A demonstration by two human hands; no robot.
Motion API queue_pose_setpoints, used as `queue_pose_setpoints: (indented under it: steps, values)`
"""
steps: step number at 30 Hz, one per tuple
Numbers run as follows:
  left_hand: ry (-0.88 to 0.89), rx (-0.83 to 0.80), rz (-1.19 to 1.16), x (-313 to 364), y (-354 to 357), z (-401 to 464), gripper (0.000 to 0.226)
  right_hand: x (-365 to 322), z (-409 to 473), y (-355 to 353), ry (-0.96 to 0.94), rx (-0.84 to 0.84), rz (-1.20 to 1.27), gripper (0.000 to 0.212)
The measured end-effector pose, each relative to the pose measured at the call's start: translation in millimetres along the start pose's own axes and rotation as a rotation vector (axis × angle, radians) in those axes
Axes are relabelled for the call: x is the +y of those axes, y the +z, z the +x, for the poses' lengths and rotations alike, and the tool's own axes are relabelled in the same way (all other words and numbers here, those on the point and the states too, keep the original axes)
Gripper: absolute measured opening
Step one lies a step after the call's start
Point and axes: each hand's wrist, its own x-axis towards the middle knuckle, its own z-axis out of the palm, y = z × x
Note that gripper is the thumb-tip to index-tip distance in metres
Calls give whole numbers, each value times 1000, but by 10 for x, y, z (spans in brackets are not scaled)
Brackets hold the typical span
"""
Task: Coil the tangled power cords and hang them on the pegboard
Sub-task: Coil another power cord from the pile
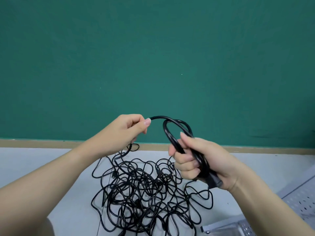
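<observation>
A heap of tangled black power cords (144, 193) lies on the pale floor below my arms. My right hand (201, 160) grips a few loops of one thick black cord (172, 128), with its plug end sticking out under my palm. The cord arches left from those loops to my left hand (126, 132), which pinches it between thumb and fingers. From my left hand the cord drops down into the heap. A white pegboard (305, 200) shows at the lower right edge.
A green wall (153, 57) with a tan baseboard (51, 143) stands just behind the heap. A grey metal frame (226, 227) lies at the bottom right beside the pegboard. Bare pale floor (42, 160) spreads to the left.
</observation>
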Motion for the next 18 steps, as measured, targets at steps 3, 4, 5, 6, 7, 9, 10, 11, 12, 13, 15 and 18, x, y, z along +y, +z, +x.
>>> queue_pose_setpoints:
  steps: [3,4,5,6,7,9,10,11,12,13,15,18]
  values:
    - [-55,-26,44,-70,62,17,44,-66,-8,-12,-136,113,169,39]
    - [-65,-26,82,-86,82,21,43,-86,-2,-14,-183,184,203,38]
    - [-69,-25,125,-89,105,17,43,-100,7,-22,-224,256,220,39]
    - [-66,-28,159,-81,132,14,43,-107,20,-30,-256,319,221,40]
    - [-59,-38,181,-49,162,5,45,-102,37,-47,-280,373,209,40]
    - [-46,-87,192,33,233,-20,49,-65,82,-84,-307,474,130,42]
    - [-41,-125,178,61,272,-30,50,-43,108,-99,-317,523,69,42]
    - [-44,-171,145,90,311,-46,51,-19,127,-112,-325,566,3,41]
    - [-57,-220,98,107,351,-61,51,3,143,-116,-328,595,-58,40]
    - [-72,-266,47,128,386,-77,51,22,153,-117,-327,609,-110,38]
    - [-91,-339,-27,168,447,-106,50,65,166,-106,-316,611,-202,35]
    - [-77,-404,-68,222,514,-136,49,140,201,-72,-296,581,-300,32]
